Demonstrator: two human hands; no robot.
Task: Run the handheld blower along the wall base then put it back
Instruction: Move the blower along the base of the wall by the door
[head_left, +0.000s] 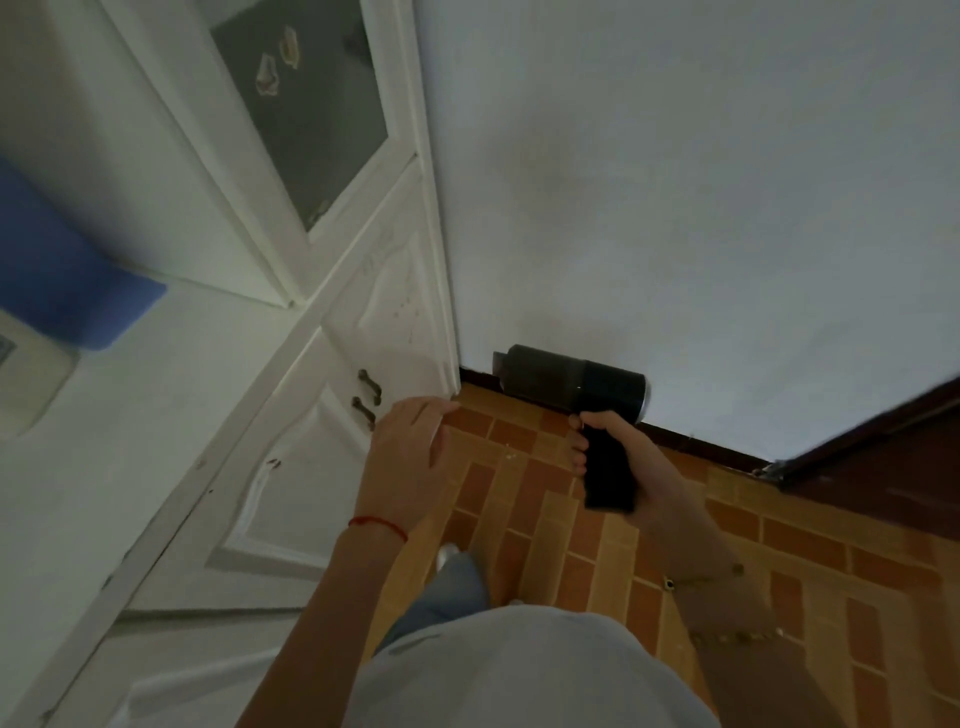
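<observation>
Right hand (621, 457) wrapping blower (571, 384) handle in firm full-finger grip; nozzle pointing 9 o'clock, low beside dark wall base (691, 441), nearing cabinet (332, 415) corner. Left hand (410, 447) hovering open, empty. Judgement: keeping nozzle low, parallel to base, sweeping steadily, angling debris outward.

Right hand (631, 457) grips black blower (571, 382) at dark skirting (701, 441).

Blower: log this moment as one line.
blower: nozzle at skirting | right hand: grips handle | left hand: open, free | stage: sweeping
</observation>
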